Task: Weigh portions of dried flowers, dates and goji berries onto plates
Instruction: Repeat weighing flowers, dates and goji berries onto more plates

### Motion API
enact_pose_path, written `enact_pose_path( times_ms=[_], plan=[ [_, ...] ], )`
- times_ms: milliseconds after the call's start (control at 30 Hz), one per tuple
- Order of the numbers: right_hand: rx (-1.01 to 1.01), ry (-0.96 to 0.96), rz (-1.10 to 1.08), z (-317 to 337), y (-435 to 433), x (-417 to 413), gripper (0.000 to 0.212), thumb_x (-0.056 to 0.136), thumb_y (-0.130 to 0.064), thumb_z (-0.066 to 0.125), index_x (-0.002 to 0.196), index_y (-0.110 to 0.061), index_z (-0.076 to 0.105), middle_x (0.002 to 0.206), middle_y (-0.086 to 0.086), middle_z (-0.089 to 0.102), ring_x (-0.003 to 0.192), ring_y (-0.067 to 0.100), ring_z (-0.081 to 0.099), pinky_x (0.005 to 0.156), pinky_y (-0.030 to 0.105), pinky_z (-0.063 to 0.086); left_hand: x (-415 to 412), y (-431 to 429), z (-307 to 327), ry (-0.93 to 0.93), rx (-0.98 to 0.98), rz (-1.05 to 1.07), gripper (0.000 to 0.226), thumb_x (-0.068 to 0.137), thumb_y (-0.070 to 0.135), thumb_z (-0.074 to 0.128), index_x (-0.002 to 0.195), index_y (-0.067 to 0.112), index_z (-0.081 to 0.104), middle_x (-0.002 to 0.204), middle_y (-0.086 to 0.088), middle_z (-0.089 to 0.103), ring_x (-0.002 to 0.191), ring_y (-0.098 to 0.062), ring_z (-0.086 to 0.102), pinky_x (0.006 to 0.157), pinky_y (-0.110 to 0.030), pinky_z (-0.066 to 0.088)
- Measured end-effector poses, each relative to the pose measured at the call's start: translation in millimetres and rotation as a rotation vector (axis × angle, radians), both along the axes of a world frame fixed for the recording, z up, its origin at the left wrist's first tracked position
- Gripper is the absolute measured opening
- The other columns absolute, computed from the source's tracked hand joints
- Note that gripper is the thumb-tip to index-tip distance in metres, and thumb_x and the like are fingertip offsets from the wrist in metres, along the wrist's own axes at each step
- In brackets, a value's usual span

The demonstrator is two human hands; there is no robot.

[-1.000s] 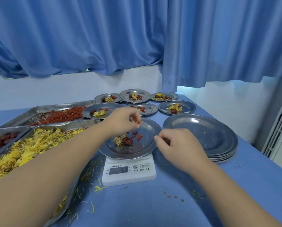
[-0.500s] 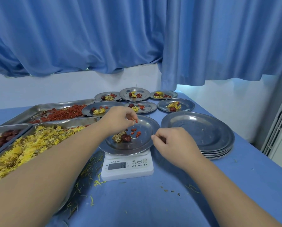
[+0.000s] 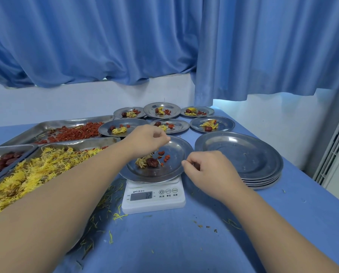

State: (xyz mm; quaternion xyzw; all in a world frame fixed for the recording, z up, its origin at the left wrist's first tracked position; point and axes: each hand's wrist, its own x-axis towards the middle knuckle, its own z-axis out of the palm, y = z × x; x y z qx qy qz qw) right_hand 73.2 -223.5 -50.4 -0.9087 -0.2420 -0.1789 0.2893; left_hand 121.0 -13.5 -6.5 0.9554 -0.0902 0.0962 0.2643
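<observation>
- The counter (image 3: 164, 243) is covered in smooth blue cloth, littered with stray yellow petals near the scale.
- Three shallow steel trays sit on the left: the flower tray (image 3: 90, 141) is heaped with wiry yellow dried flowers, the goji tray (image 3: 46, 125) holds small wrinkled red berries, and the date tray (image 3: 11, 149) holds glossy dark dates.
- A stack of empty plates (image 3: 243, 154), round dull steel, waits on the right, just beside the scale.
- Six filled plates (image 3: 170, 126) stand in two rows at the back, each with flower, date and berries.
- The plate being weighed (image 3: 174, 154) sits on the white plastic scale (image 3: 155, 201); its display is too blurred to read.
- The left hand (image 3: 145, 138) hovers over this plate's far rim, its grip bunched at the fingertips; I cannot tell whether it pinches anything.
- The right hand (image 3: 210, 170) sits just beside the near right rim with its grip curled; what it holds, if anything, is hidden.
- On the plate lie one flower head (image 3: 142, 161), one date (image 3: 152, 162) touching it, and a few goji berries (image 3: 164, 157) scattered loosely.
- The step in hand looks like topping up the berries to weight. The next move probably calls for adding single berries gently, reading the display, then lifting the plate level to the back rows.
</observation>
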Motion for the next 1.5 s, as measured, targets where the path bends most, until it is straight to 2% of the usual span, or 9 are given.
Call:
enact_pose_path(
  times_ms=[100, 200, 367, 500, 767, 967, 1167, 1300, 1500],
  plan=[
    [-0.003, 0.0, 0.002, 0, 0, 1, 0.03, 0.091, -0.04, 0.051, 0.07, -0.021, 0.061, 0.058, -0.005, 0.058, 0.06, 0.014, 0.056, 0.056, 0.032, 0.048, -2, 1, 3, 0.034, -0.109, 0.001, 0.036, 0.095, 0.055, 0.044, 0.091, 0.03, 0.071, 0.092, 0.013, 0.071, 0.083, -0.002, 0.066, 0.077, -0.029, 0.051],
    [-0.001, 0.002, 0.006, 0, 0, 1, 0.03, 0.091, -0.04, 0.051, 0.07, -0.021, 0.061, 0.058, -0.005, 0.059, 0.059, 0.014, 0.056, 0.055, 0.032, 0.048, -3, -1, 5, 0.018, -0.193, 0.014, 0.035, 0.094, 0.054, 0.047, 0.09, 0.03, 0.072, 0.09, 0.014, 0.073, 0.076, 0.002, 0.066, 0.071, -0.024, 0.05],
    [-0.001, 0.002, 0.004, 0, -1, 0, 0.03, 0.091, -0.039, 0.051, 0.07, -0.021, 0.061, 0.057, -0.005, 0.058, 0.058, 0.013, 0.055, 0.054, 0.03, 0.046, 0, -5, 3, 0.056, -0.394, 0.019, 0.006, 0.09, 0.025, 0.065, 0.093, 0.024, 0.069, 0.093, 0.004, 0.073, 0.078, -0.005, 0.07, 0.069, -0.021, 0.057],
    [0.004, 0.006, 0.016, -1, -2, 1, 0.03, 0.091, -0.04, 0.051, 0.069, -0.021, 0.06, 0.058, -0.005, 0.057, 0.059, 0.013, 0.055, 0.053, 0.03, 0.045, -3, -6, 3, 0.127, -0.689, 0.032, 0.013, 0.092, 0.015, 0.061, 0.104, 0.018, 0.067, 0.097, -0.006, 0.071, 0.084, -0.019, 0.07, 0.082, -0.038, 0.056],
    [0.045, 0.035, 0.048, -5, 2, 1, 0.029, 0.09, -0.038, 0.054, 0.066, -0.023, 0.059, 0.056, -0.007, 0.056, 0.057, 0.01, 0.055, 0.054, 0.031, 0.047, -42, 1, -2, 0.165, -1.052, 0.021, 0.022, 0.097, 0.018, 0.053, 0.115, 0.016, 0.066, 0.099, -0.003, 0.075, 0.092, -0.024, 0.073, 0.071, -0.032, 0.058],
    [0.177, 0.163, 0.024, -11, 8, 0, 0.025, 0.087, -0.038, 0.058, 0.066, -0.025, 0.056, 0.058, -0.009, 0.058, 0.055, 0.005, 0.052, 0.052, 0.022, 0.043, -81, 37, -11, 0.108, -1.209, 0.046, 0.02, 0.096, 0.022, 0.052, 0.108, 0.017, 0.068, 0.103, -0.001, 0.075, 0.093, -0.022, 0.072, 0.067, -0.028, 0.057],
    [0.303, 0.357, -0.036, -11, 16, -6, 0.02, 0.088, -0.03, 0.058, 0.073, -0.017, 0.053, 0.057, -0.001, 0.067, 0.042, 0.013, 0.06, 0.045, 0.025, 0.047, -96, 65, -18, 0.031, -1.363, 0.257, 0.014, 0.094, 0.023, 0.053, 0.097, 0.021, 0.066, 0.08, 0.003, 0.068, 0.07, -0.015, 0.064, 0.064, -0.027, 0.047],
    [0.486, 0.521, -0.049, -12, 21, -8, 0.02, 0.089, -0.024, 0.061, 0.081, -0.009, 0.05, 0.059, 0.007, 0.068, 0.043, 0.019, 0.061, 0.037, 0.023, 0.042, -100, 69, -18, 0.041, -1.507, 0.29, 0.013, 0.093, 0.021, 0.052, 0.093, 0.019, 0.065, 0.073, 0.004, 0.064, 0.067, -0.014, 0.061, 0.06, -0.025, 0.046],
    [0.765, 0.656, -0.048, -10, 29, -9, 0.019, 0.09, -0.011, 0.062, 0.083, -0.01, 0.044, 0.067, 0.017, 0.068, 0.044, 0.022, 0.058, 0.038, 0.026, 0.042, -99, 62, -17, 0.028, -1.515, 0.284, 0.011, 0.093, 0.02, 0.053, 0.09, 0.019, 0.064, 0.067, 0.005, 0.063, 0.058, -0.011, 0.059, 0.055, -0.025, 0.044]
  ],
)
